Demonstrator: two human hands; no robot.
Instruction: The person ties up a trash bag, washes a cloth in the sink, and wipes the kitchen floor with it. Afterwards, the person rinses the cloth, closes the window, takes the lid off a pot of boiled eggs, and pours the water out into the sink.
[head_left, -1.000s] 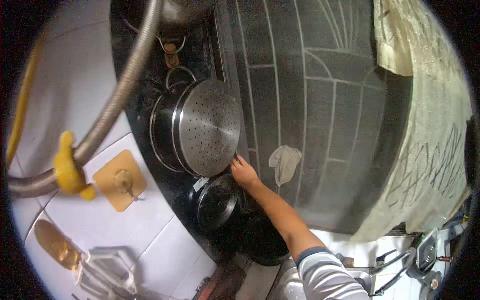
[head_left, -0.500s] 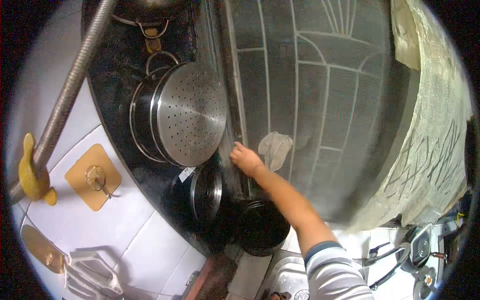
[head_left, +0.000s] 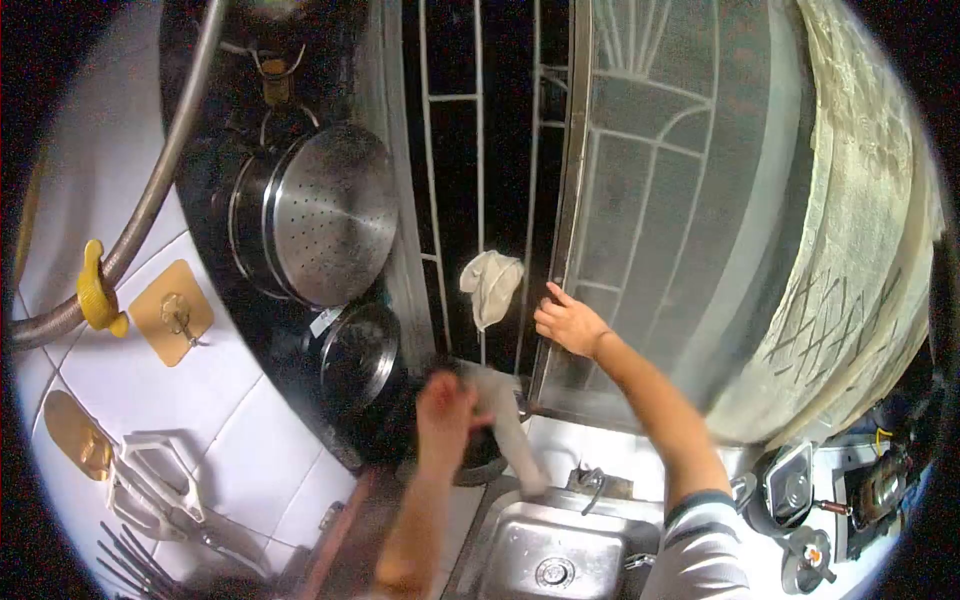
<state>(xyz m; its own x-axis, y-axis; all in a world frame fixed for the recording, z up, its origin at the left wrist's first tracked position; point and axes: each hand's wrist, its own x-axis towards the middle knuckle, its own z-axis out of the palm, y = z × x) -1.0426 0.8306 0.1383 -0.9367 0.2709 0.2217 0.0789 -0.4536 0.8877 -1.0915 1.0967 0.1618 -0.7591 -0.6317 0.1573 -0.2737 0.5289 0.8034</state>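
Note:
My right hand (head_left: 568,322), coming from a striped sleeve, is at the metal edge of a sliding window pane (head_left: 650,220). Its index finger is stretched and the other fingers curl at the frame. My left hand (head_left: 445,408) is blurred by motion above a dark pot (head_left: 485,472). A pale, long cloth (head_left: 512,435) hangs beside its fingers and seems held there, though the grip is smeared. Another crumpled pale cloth (head_left: 492,285) hangs on the white window bars (head_left: 434,170), left of my right hand.
A perforated steel steamer (head_left: 340,215) and a lidded pan (head_left: 360,355) stand at the left. The steel sink (head_left: 560,555) is at the bottom. A patterned curtain (head_left: 860,250) hangs at the right. Scissors (head_left: 165,480) and a hose (head_left: 160,180) are at the left wall.
The window pane has slid right with my right hand, exposing bars against a dark outside. My left hand and the long cloth have come into view. The view has shifted.

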